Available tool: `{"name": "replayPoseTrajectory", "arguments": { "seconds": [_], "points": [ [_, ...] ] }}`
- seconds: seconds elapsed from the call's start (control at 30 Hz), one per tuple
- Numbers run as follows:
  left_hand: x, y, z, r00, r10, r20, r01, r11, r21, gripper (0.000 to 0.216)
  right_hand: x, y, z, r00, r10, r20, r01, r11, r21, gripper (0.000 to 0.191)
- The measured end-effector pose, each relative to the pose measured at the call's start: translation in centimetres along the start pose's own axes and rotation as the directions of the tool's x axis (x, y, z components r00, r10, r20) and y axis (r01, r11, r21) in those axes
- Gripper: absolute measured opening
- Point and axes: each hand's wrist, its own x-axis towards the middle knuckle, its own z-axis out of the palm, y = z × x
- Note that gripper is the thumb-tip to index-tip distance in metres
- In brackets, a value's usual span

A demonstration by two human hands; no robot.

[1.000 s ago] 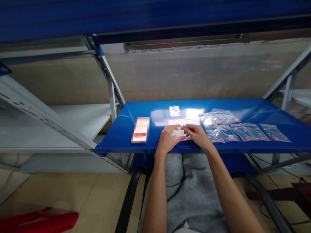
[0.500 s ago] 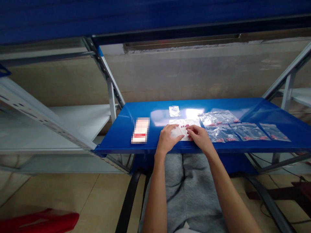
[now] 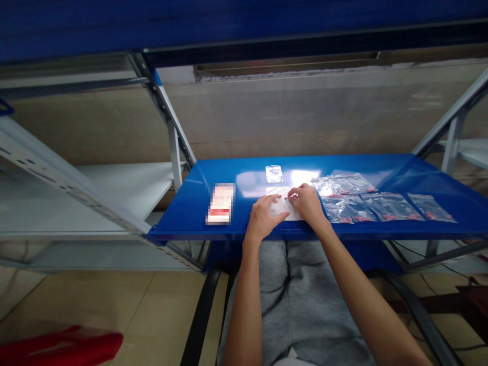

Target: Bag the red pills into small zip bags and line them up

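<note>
A white sheet [image 3: 295,215] lies near the front edge of the blue table, with small red beads [image 3: 285,198] on it. My left hand [image 3: 263,217] is curved around a small clear plastic bag [image 3: 279,207], thumb and fingers at its two sides. Over the beads, my right hand [image 3: 308,203] has thumb and forefinger brought together, with red showing between them. Its fingers partly cover the beads, so how many it holds is hidden.
Several clear zip bags with red beads [image 3: 389,206] lie on the right of the blue table [image 3: 229,170]. Behind the sheet is a small clear packet [image 3: 273,174]. A blurred-out pale rectangular item [image 3: 221,203] lies on the left. Metal shelf posts [image 3: 173,127] flank the table.
My right hand has moved up and to the left, from the sheet's right part to over the beads. My left hand stays in place with the bag.
</note>
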Motion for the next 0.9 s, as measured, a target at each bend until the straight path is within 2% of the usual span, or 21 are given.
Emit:
{"name": "replayPoseTrajectory", "arguments": {
  "seconds": [0.2,0.33,0.43,0.53,0.8,0.9],
  "points": [
    [0.0,-0.1,0.0,1.000,0.004,0.010,-0.004,1.000,-0.001,0.049,-0.1,-0.7,-0.4,1.000,-0.002,-0.015,0.002,1.000,0.011,0.016],
    [0.0,0.1,-0.1,1.000,-0.006,0.011,0.006,1.000,-0.014,0.050,-0.5,-1.2,-1.4,0.999,-0.021,-0.049,0.031,0.977,0.212,0.014],
    [0.0,0.3,-0.2,1.000,-0.025,0.005,0.025,0.999,-0.029,0.049,-1.2,-1.6,-2.2,0.999,-0.034,-0.023,0.040,0.915,0.402,0.014],
    [0.0,0.3,-0.3,1.000,-0.030,-0.004,0.030,0.998,-0.061,0.049,-1.7,-2.2,-2.5,0.999,-0.038,0.009,0.029,0.868,0.496,0.016],
    [0.0,0.3,-0.4,0.999,-0.036,-0.028,0.032,0.990,-0.135,0.047,-1.9,-2.6,-2.5,0.987,-0.125,0.099,0.057,0.855,0.515,0.020],
    [0.0,0.3,-0.4,0.999,-0.043,-0.023,0.039,0.990,-0.135,0.049,-1.5,-1.8,-2.3,0.993,-0.103,0.056,0.066,0.884,0.463,0.021]
  ]
}}
